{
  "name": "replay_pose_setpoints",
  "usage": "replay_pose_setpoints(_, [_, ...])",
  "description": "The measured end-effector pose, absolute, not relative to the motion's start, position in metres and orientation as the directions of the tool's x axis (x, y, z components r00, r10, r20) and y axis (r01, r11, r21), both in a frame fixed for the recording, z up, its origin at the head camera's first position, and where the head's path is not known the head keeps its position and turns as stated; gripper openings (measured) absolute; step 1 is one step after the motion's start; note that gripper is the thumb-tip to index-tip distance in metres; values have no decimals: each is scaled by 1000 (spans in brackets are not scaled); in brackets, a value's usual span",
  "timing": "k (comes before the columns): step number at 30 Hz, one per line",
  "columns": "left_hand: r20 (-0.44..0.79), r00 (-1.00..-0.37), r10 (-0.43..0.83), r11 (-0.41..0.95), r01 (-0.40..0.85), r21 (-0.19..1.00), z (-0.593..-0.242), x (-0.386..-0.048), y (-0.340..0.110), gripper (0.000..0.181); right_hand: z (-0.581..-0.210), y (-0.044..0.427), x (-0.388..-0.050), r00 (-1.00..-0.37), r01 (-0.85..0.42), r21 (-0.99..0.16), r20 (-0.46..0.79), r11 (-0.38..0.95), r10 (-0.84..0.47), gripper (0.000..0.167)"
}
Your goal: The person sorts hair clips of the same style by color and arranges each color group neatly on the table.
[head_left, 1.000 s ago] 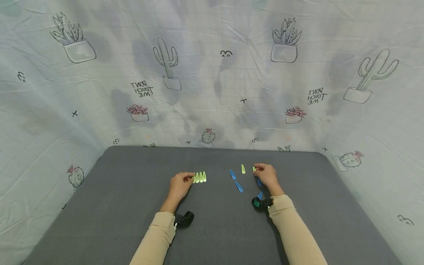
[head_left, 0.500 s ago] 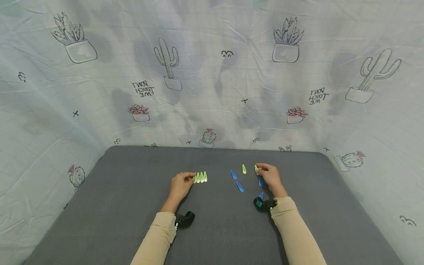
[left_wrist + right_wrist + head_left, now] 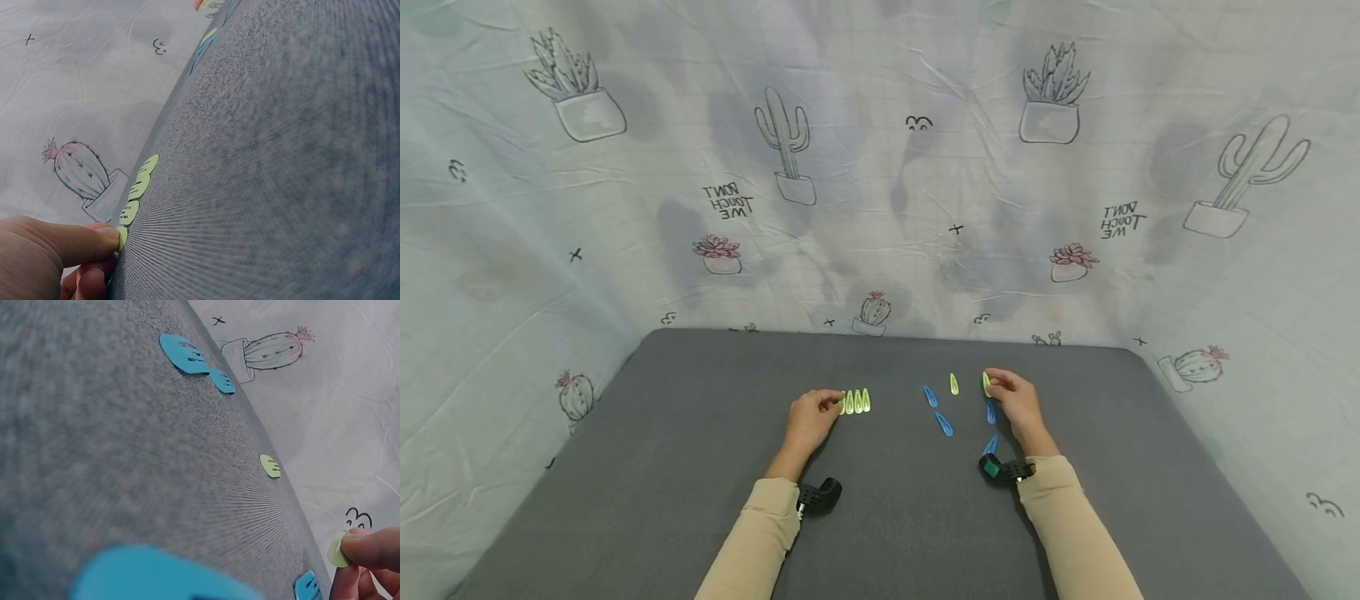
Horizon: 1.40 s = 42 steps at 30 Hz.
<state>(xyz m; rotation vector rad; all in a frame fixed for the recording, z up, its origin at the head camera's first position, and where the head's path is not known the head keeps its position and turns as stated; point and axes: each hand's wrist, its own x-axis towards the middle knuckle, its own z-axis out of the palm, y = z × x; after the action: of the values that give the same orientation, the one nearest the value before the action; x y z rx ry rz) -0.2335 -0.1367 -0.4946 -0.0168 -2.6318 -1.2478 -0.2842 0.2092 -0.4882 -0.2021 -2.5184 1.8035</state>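
Observation:
In the head view, several yellow-green snap hair clips (image 3: 858,402) lie side by side in a short row. My left hand (image 3: 809,418) is at the row's left end. Its thumb and finger pinch the leftmost clip (image 3: 122,237), partly covered by the fingertips. My right hand (image 3: 1017,403) pinches another yellow-green clip (image 3: 338,551) between thumb and finger, above the far right part of the clips. A single yellow-green clip (image 3: 954,384) lies to the left of that hand. Just below the right fingers is a blue snap clip (image 3: 991,412).
Two more blue clips (image 3: 930,396) lie between the row and my right hand. Another blue clip (image 3: 991,446) sits near the black right wrist camera (image 3: 1000,468). A grey cloth-like surface (image 3: 895,517) carries everything, with a cactus-print curtain (image 3: 850,250) behind.
My right hand has shifted slightly to the right with its yellow-green clip, which shows more now. The left hand stays at the row.

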Motion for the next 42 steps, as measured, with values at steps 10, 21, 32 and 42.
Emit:
replay_pose_setpoints(10, [202, -975, -94, 635, 98, 766, -494, -233, -136, 16, -486, 211, -279, -995, 69, -955, -45, 288, 89, 36])
replay_pose_setpoints(21, [206, -974, -96, 641, 98, 761, -495, -235, -137, 15, -473, 205, -268, -999, 44, -945, -39, 323, 22, 36])
replay_pose_setpoints(32, [210, -973, -96, 638, 102, 763, -493, -235, -137, 15, -465, 182, -260, -998, -24, -950, 4, 313, -63, 33])
replay_pose_setpoints(42, [216, -972, -87, 640, 112, 760, -492, -234, -137, 15, -461, 153, -251, -990, -54, -971, 20, 235, -143, 32])
